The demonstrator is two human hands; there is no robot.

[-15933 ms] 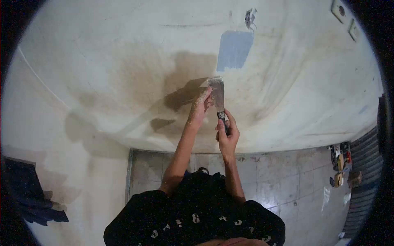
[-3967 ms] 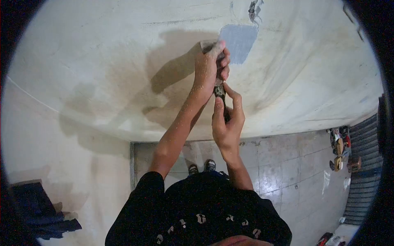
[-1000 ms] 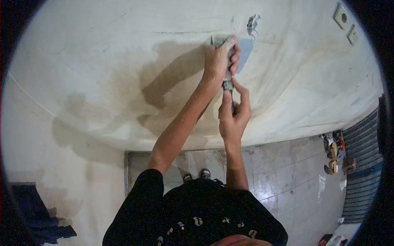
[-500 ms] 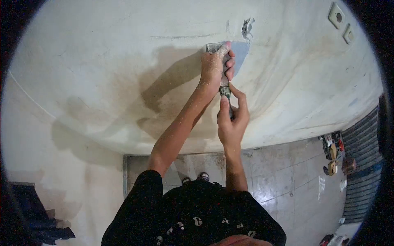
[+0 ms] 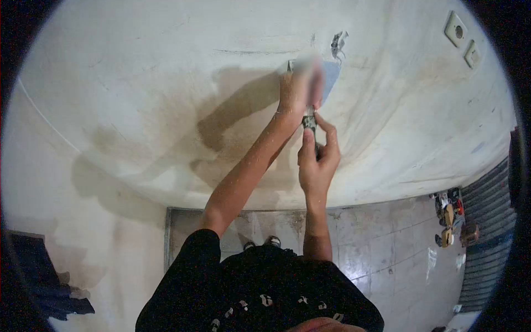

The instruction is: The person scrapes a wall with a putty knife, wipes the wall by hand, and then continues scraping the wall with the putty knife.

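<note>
A wide putty knife [image 5: 332, 72] lies against the pale wall [image 5: 387, 99], its blue-grey blade flaring upward. My right hand [image 5: 318, 163] is closed around the dark, green-flecked handle, with thumb and forefinger near the blade's neck. Over the blade is my left hand [image 5: 301, 86], dusted with pale specks; its fingers are smeared by motion and it hides most of the blade. Only the blade's right side and a sliver of its upper left corner show.
A ragged hole [image 5: 338, 44] in the wall sits just above the blade's right corner. Two outlet plates [image 5: 456, 29] are at upper right. Below lie the tiled floor [image 5: 365, 238], assorted items [image 5: 447, 218] and a ribbed shutter [image 5: 487, 232]. Dark cloth [image 5: 41, 276] shows at lower left.
Both hands and the putty knife appear slightly farther right, as the whole view has shifted a little. The left hand's fingers have become blurred over the blade.
</note>
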